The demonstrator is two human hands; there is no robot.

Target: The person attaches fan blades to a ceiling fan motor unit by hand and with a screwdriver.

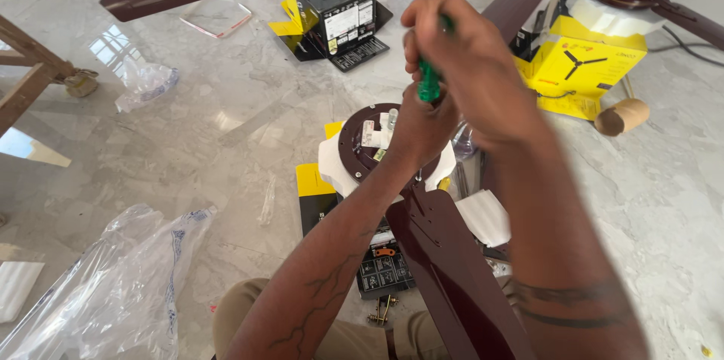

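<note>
Both forearms reach forward over a maroon fan blade (452,269). The right hand (467,66) has its fingers clamped on a green screwdriver (429,81); the left hand (422,126), fingers curled together, steadies its shaft above the fan motor (362,145) on the marble floor (226,119)

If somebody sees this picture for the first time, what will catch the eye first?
In the centre, the right hand grips a green screwdriver over a maroon fan motor, with the left hand steadying below. A long maroon blade runs from the motor toward the viewer. At the top right stands a yellow box with another fan on it.
</note>
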